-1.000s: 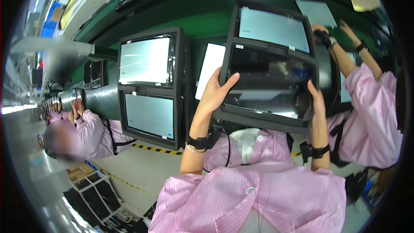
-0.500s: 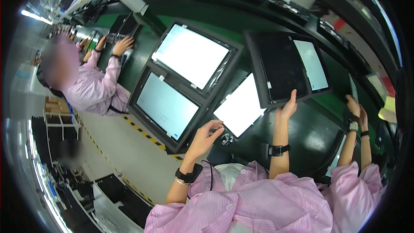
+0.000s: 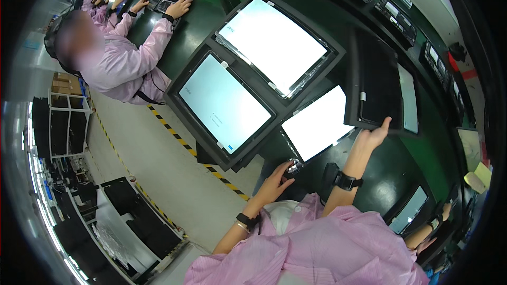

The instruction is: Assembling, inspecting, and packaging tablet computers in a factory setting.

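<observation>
Matte rectangular tray, right hand gripping its edge, left hand loosely spread near shiny roundish piece

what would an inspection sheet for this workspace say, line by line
surface: dark green bench
job's things: two-slot tray with two lit tablets; lit panel lying beside it; black tray with one dark screen, one lit
clutter: yellow pad at far right
hands: left hand at a small shiny object, grip unclear; right hand holding the black tray's edge
cables: nothing clearly seen
surroundings: co-worker at left, striped floor tape
</observation>
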The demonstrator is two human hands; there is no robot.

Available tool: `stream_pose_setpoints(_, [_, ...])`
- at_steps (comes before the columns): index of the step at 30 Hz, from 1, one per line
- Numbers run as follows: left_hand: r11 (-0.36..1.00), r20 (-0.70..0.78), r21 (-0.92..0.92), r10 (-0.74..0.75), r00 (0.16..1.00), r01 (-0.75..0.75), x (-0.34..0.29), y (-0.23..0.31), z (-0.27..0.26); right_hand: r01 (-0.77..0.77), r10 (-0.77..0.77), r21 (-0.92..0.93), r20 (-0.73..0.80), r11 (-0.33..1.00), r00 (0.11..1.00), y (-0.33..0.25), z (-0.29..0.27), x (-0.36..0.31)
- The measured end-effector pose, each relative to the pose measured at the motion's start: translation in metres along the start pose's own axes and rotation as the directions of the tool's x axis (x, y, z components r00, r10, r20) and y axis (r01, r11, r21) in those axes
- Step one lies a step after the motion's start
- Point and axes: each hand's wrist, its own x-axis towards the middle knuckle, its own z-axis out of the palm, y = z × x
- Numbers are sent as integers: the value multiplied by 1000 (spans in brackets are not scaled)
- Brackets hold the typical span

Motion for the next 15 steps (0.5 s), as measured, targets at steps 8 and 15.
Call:
stream_pose_setpoints(8, [999, 88, -36, 29, 996, -26, 9, -6, 8, 178, -169, 20, -222, 984, 960, 13, -25, 110])
stream_pose_setpoints(15, [995, 86, -71, 70, 994, -64, 26, -15, 4, -255, 337, -450, 112, 856, 935, 16, -49, 183])
